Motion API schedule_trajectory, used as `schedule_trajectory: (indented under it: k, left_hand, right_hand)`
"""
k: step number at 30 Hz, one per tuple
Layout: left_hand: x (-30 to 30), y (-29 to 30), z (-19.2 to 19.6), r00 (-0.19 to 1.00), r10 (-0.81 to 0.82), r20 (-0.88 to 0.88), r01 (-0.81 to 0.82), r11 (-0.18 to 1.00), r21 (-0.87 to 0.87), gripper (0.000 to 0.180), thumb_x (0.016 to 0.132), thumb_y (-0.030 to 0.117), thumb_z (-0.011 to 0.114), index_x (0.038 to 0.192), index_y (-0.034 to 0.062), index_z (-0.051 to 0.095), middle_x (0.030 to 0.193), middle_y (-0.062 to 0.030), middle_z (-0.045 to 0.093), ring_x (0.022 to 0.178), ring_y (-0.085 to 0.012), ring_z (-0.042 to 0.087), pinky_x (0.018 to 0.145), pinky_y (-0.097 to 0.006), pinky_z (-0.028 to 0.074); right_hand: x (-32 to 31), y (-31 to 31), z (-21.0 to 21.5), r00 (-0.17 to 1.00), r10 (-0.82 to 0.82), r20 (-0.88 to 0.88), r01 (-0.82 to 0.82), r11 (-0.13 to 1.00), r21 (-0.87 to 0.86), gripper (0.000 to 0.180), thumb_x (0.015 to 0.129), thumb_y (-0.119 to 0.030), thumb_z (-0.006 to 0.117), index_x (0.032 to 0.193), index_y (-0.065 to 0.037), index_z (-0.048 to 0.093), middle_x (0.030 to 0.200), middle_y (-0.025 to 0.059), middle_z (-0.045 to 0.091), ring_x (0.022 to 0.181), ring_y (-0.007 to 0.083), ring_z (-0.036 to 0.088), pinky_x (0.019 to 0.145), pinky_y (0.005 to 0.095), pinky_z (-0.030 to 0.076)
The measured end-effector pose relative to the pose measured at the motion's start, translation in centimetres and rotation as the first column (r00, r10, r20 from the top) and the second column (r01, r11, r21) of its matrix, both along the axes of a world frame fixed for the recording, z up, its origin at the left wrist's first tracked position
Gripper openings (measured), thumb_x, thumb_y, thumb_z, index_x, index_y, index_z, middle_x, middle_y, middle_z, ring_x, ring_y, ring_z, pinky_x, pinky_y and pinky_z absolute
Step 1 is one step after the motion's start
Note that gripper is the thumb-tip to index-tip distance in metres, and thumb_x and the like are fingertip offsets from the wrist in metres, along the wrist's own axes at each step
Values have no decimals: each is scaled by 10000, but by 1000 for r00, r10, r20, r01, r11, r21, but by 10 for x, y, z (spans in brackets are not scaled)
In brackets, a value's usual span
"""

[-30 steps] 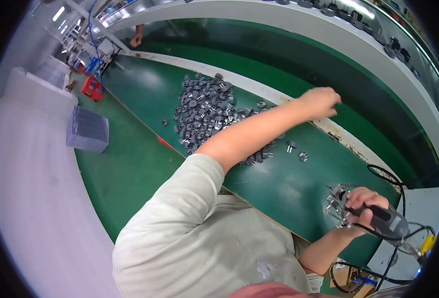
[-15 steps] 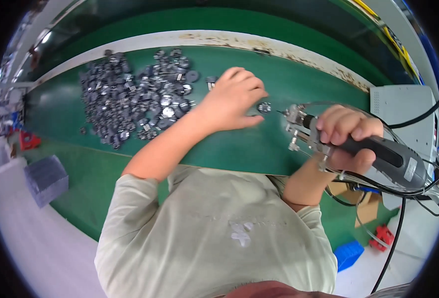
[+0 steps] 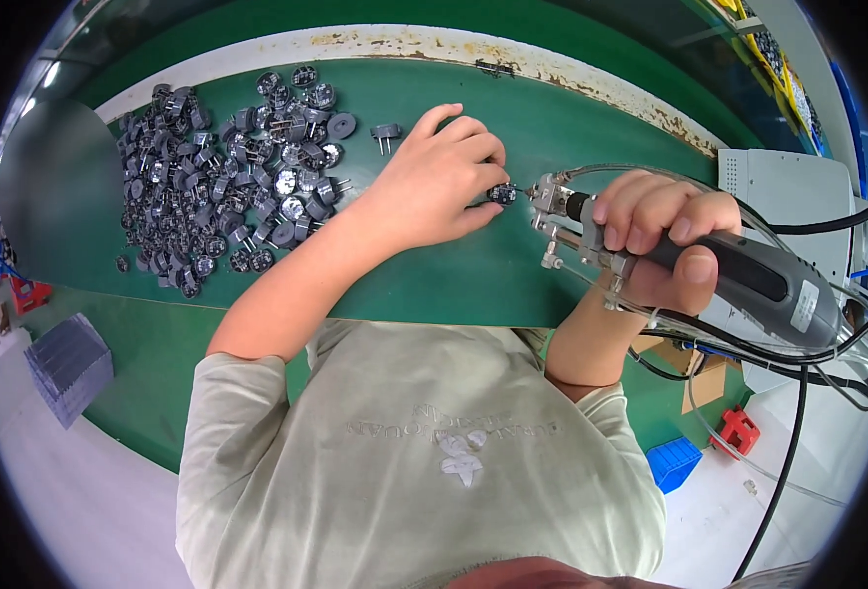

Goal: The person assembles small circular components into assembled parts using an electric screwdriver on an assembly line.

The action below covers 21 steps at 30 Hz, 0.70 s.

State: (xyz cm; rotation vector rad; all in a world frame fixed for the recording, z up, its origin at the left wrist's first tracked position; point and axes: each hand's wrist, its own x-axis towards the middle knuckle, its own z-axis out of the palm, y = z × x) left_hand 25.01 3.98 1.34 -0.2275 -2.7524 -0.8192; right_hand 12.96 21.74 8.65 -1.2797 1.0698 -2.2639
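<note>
Between thumb and fingertips, my left hand (image 3: pixel 441 177) pinches a small round buzzer (image 3: pixel 502 193) with a shiny, dark underside, just over the green bench top. My right hand (image 3: pixel 665 224) is wrapped round a thick grey and black handheld tool (image 3: pixel 763 294) with tubes and a metal head (image 3: pixel 555 199). The thin tip of that head points left and reaches the buzzer or stops just short of it; I cannot tell which. Beyond my left wrist a single buzzer (image 3: pixel 386 131) lies on the bench with two metal pins showing.
A wide heap of black buzzers (image 3: pixel 193 182) spreads over the left of the green bench (image 3: pixel 395 290). A worn white ledge (image 3: pixel 434 41) runs along the far side. To the right stands a grey machine box (image 3: pixel 787 191), with black cables (image 3: pixel 797 442) hanging near the tool.
My left hand has closed on the buzzer that lay by its open fingers. The gap between tool tip and buzzer has narrowed. The whole view has shifted slightly.
</note>
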Motion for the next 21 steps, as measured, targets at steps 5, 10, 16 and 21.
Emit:
schedule_trajectory:
  k: [5, 10, 16, 21]
  left_hand:
    - [-2, -2, -1, 1000, -2, -5, 2, 1000, 5, 247, 734, 210, 786, 946, 96, 732, 1023, -3, 609, 1099, -208, 557, 1119, -487, 333]
    - [-2, -3, -2, 1000, -2, -4, 2, 1000, 10, 242, 734, 210, 787, 939, 95, 732, 1022, 0, 609, 1094, -205, 557, 1118, -486, 331]
    - [-2, -3, -2, 1000, -6, 0, 6, 1000, 14, 241, 737, 213, 786, 940, 96, 733, 1026, 0, 609, 1094, -203, 557, 1115, -488, 330]
    - [-1, -3, -4, 1000, 1, 4, -1, 1000, 12, 234, 739, 206, 780, 939, 94, 729, 1044, -4, 613, 1108, -207, 555, 1117, -489, 328]
  right_hand:
    - [1, -4, 1, 1000, -14, 13, 14, 1000, 6, 343, 860, -270, 764, 838, -31, 519, 627, 105, 566, 504, 243, 553, 558, 425, 514]
    - [3, -8, 2, 1000, 7, 14, -7, 1000, 17, 349, 849, -265, 778, 810, -26, 527, 623, 112, 575, 499, 241, 553, 557, 424, 514]
    - [9, -11, 2, 1000, -12, 20, 11, 1000, 25, 334, 832, -237, 798, 834, -27, 539, 629, 114, 585, 495, 239, 552, 559, 422, 514]
    - [7, -10, 2, 1000, 2, -16, -2, 1000, 0, 350, 846, -278, 781, 866, -32, 533, 642, 118, 582, 515, 230, 556, 575, 411, 523]
